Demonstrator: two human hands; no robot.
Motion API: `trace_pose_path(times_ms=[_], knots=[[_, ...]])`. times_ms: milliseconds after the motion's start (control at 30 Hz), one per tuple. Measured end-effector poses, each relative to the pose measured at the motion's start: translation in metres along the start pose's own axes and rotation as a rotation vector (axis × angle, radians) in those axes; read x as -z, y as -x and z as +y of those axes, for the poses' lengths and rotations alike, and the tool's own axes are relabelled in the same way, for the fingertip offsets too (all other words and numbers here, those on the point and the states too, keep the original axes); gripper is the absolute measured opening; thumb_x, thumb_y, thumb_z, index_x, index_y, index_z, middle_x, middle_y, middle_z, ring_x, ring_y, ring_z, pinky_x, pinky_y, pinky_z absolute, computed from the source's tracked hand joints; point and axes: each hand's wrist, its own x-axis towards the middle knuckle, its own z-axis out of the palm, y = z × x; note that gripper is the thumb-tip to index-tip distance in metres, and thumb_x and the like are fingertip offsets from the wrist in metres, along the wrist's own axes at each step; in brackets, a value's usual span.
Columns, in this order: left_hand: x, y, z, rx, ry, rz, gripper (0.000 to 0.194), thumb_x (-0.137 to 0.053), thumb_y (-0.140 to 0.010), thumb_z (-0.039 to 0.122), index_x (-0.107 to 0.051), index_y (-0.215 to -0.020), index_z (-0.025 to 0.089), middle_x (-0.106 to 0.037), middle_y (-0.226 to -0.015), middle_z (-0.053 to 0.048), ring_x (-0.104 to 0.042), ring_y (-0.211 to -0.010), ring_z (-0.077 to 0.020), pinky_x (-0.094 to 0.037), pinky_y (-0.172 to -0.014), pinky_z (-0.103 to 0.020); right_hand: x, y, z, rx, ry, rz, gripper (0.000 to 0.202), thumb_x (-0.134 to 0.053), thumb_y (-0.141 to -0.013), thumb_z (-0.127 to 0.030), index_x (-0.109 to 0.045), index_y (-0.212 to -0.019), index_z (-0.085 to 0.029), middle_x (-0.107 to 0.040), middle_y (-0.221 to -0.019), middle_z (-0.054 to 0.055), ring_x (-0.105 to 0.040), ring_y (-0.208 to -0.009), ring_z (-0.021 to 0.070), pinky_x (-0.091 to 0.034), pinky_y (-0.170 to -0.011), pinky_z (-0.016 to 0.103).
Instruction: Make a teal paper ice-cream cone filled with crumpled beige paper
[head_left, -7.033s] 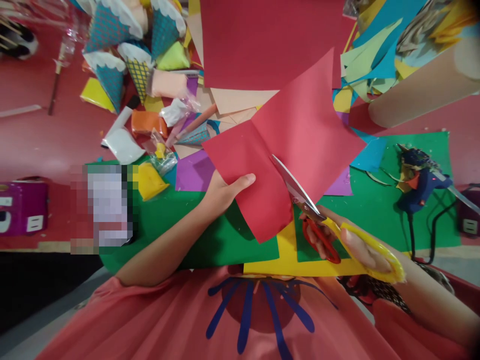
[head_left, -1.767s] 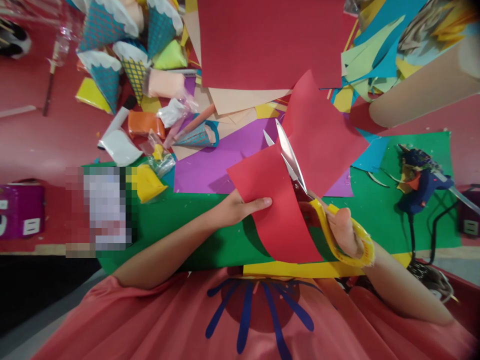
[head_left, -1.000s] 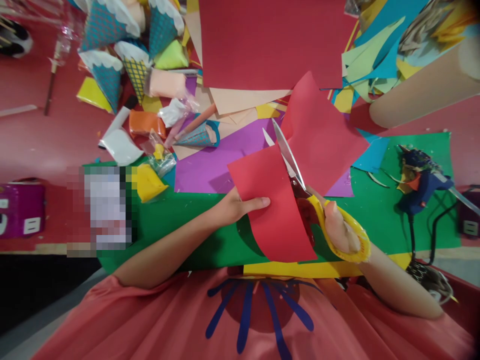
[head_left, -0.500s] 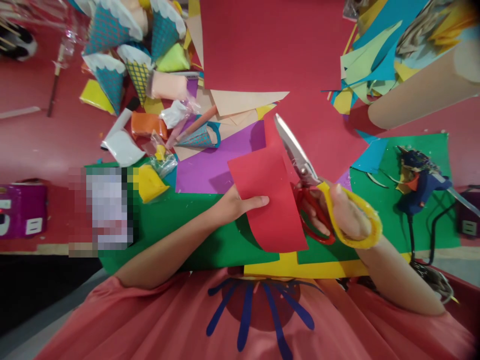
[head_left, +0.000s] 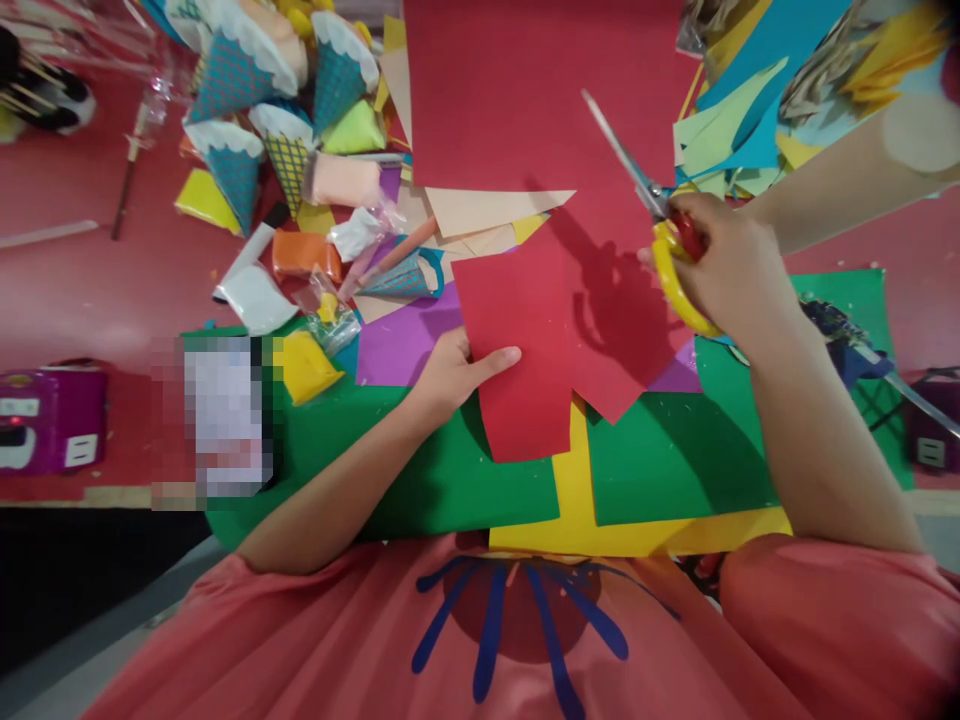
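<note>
A red paper piece [head_left: 517, 300] is pinched at its left edge by my left hand [head_left: 454, 380], thumb on top and the other fingers partly hidden. My right hand [head_left: 731, 265] grips the scissors [head_left: 679, 275] by their yellow and red handles. Their blades look closed and point up and to the left, away from the held piece. Below the scissors, more red paper [head_left: 615, 300] lies with their shadow across it. A large dark red sheet [head_left: 540, 90] is at the top centre.
Patterned paper cones [head_left: 232, 75], a yellow packet [head_left: 306, 367] and an orange packet [head_left: 304, 253] lie at the left. Green sheets [head_left: 667, 460] are near me. A cardboard tube [head_left: 840, 180] and a dark blue tool [head_left: 847, 350] with a cable are at the right.
My right hand has lifted the scissors up and right, away from the held paper, and the blades have closed. My left hand has shifted slightly up and left with the paper, which lies flatter.
</note>
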Motion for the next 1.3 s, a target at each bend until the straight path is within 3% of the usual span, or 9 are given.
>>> trace_pose_path(times_ms=[100,300,433,567,733,867,1067,1200,1300], knots=[[0.0,-0.001,0.001,-0.013,-0.015,-0.003,0.056,-0.082,-0.065,0.056,-0.07,-0.102,0.014,-0.077,-0.107,-0.011,-0.074,-0.092,-0.0256,-0.063,-0.078,-0.035,-0.01,-0.021,-0.006,0.006,0.11,-0.036,0.047,-0.061,-0.088,-0.019,-0.059,-0.135,-0.017,-0.07,-0.122,0.016,-0.065,-0.114,0.0315,-0.048,-0.092,0.042],[0.001,-0.002,0.002,-0.016,-0.029,-0.017,0.054,-0.08,-0.068,0.054,-0.069,-0.103,0.014,-0.076,-0.108,-0.012,-0.074,-0.093,-0.026,-0.063,-0.077,-0.035,-0.016,-0.032,-0.007,0.032,0.152,-0.061,0.054,-0.062,-0.092,-0.025,-0.052,-0.143,-0.013,-0.062,-0.132,0.021,-0.059,-0.123,0.0316,-0.045,-0.099,0.043],[0.001,-0.002,0.001,-0.022,-0.052,-0.025,0.056,-0.078,-0.07,0.058,-0.068,-0.104,0.014,-0.076,-0.109,-0.012,-0.074,-0.094,-0.027,-0.063,-0.077,-0.035,-0.017,0.005,-0.02,0.18,-0.054,0.163,0.024,-0.053,-0.097,-0.027,-0.07,-0.107,-0.014,-0.068,-0.115,0.016,-0.058,-0.116,0.0276,-0.042,-0.102,0.043],[-0.002,-0.001,0.002,-0.092,-0.193,-0.088,0.06,-0.072,-0.074,0.064,-0.069,-0.105,0.014,-0.075,-0.113,-0.014,-0.072,-0.104,-0.0299,-0.061,-0.085,-0.038,-0.035,0.049,-0.041,0.182,-0.76,-0.364,0.041,-0.064,-0.086,-0.059,-0.061,-0.074,-0.02,-0.06,-0.068,0.0,-0.057,-0.064,0.0145,-0.045,-0.058,0.028],[-0.004,0.002,0.003,-0.132,-0.338,-0.175,0.06,-0.069,-0.077,0.064,-0.067,-0.109,0.013,-0.075,-0.114,-0.013,-0.071,-0.106,-0.0297,-0.059,-0.088,-0.036,-0.055,0.063,-0.042,-0.075,-1.058,-0.506,0.05,-0.07,-0.078,-0.065,-0.053,-0.062,-0.021,-0.054,-0.049,-0.003,-0.051,-0.045,0.0111,-0.038,-0.044,0.024],[-0.003,0.004,0.003,-0.109,-0.357,-0.174,0.055,-0.07,-0.077,0.06,-0.063,-0.108,0.014,-0.075,-0.112,-0.013,-0.072,-0.103,-0.0289,-0.06,-0.083,-0.035,-0.06,0.06,-0.035,-0.208,-1.244,-0.442,0.061,-0.05,-0.083,-0.078,-0.055,-0.062,-0.021,-0.059,-0.053,0.0,-0.055,-0.041,0.0117,-0.037,-0.037,0.024],[-0.006,0.001,0.003,-0.131,-0.253,-0.096,0.062,-0.073,-0.074,0.06,-0.058,-0.115,0.016,-0.074,-0.112,-0.013,-0.072,-0.103,-0.0277,-0.059,-0.084,-0.035,-0.058,0.063,-0.036,-0.032,-1.13,-0.457,0.046,-0.076,-0.076,-0.057,-0.054,-0.065,-0.019,-0.052,-0.047,-0.006,-0.043,-0.036,0.0045,-0.029,-0.036,0.02],[-0.005,0.001,0.006,-0.024,-0.148,-0.118,0.065,-0.075,-0.074,0.054,-0.049,-0.123,0.02,-0.072,-0.078,0.0,-0.072,-0.073,-0.0186,-0.056,-0.065,-0.026,-0.063,0.06,-0.027,-0.099,-1.214,-0.262,0.043,-0.07,-0.083,-0.055,-0.05,-0.068,-0.021,-0.058,-0.051,-0.007,-0.036,-0.03,0.0027,-0.02,-0.031,0.02],[-0.001,-0.001,0.008,-0.098,-0.187,-0.064,0.055,-0.074,-0.076,0.041,-0.049,-0.121,0.022,-0.062,-0.065,0.007,-0.062,-0.055,-0.0098,-0.047,-0.053,-0.019,-0.073,0.056,-0.017,-0.107,-1.274,-0.053,0.04,-0.068,-0.085,-0.053,-0.049,-0.069,-0.022,-0.056,-0.048,-0.009,-0.039,-0.029,0.0038,-0.02,-0.03,0.019]])
